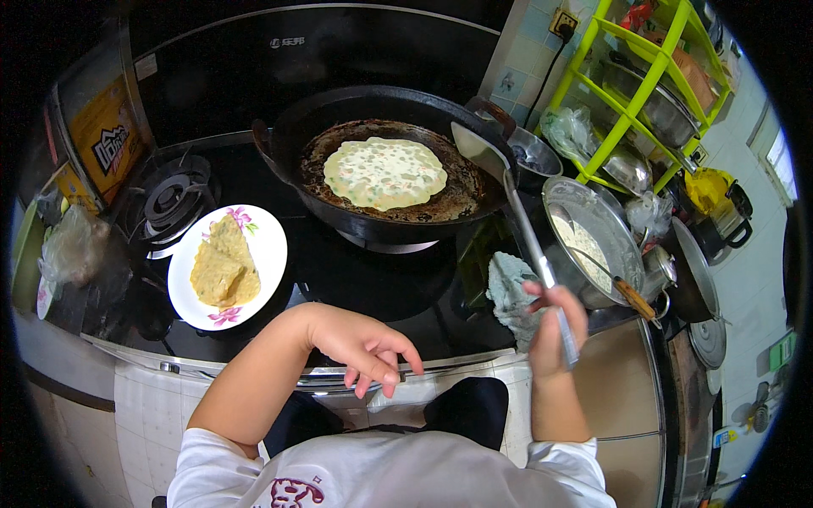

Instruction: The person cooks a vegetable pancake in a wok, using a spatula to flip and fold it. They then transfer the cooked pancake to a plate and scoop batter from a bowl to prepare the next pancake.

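Observation:
My right hand (556,333) grips the handle of a metal spatula (535,235), whose blade rests against the right inner side of a black wok (375,225). Inside the wok lies a round pancake (385,173) with green and orange bits, its top pale and partly wet. My left hand (371,355) hangs bent over the front edge of the stove, fingers apart and holding nothing. Left of the wok, a white plate with pink flowers (270,267) bears folded cooked pancake (225,267).
A pot (610,222) of pale batter with a wooden-handled ladle (632,297) stands to the right. Beside it lies a grey-green cloth (511,295). An unused burner (170,202) is behind the plate. A green rack (625,111) with pans and bags rises at the back right.

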Motion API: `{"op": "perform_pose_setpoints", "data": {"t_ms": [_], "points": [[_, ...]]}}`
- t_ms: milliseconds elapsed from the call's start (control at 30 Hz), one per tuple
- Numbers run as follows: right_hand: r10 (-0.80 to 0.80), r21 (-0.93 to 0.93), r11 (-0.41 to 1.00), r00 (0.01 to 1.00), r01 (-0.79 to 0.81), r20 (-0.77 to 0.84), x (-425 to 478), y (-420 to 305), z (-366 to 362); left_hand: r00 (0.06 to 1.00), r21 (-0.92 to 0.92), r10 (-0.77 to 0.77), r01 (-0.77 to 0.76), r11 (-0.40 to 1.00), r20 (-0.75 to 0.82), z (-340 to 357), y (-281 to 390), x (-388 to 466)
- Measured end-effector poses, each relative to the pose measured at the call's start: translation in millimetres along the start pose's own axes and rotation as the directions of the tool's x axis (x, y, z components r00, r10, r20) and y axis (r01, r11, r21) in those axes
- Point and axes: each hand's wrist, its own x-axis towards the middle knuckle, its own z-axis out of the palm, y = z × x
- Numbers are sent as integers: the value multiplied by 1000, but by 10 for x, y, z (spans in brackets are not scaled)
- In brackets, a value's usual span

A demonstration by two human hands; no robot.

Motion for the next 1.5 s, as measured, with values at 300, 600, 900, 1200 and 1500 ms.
{"op": "perform_pose_setpoints", "data": {"t_ms": [300, 600, 900, 1200, 1500], "points": [[392, 208, 905, 918, -371, -68, 1624, -153, -378, 999, 28, -8, 9, 1000, -35, 14, -31, 11], [534, -99, 846, 833, -525, 143, 2383, -10, -306, 1000, 25, 23, -22, 999, -18, -30, -53, 24], [631, -107, 775, 768, -622, 108, 2458, 236, -209, 1000, 19, -15, 15, 1000, 13, -55, -70, 29], [738, -19, 673, 670, -739, 84, 2481, 489, -324, 1000, 43, 11, -11, 999, -3, -44, -59, 33], [761, 110, 629, 638, -770, 115, 2411, 706, -278, 999, 33, 34, -34, 999, -9, -44, -53, 21]]}}
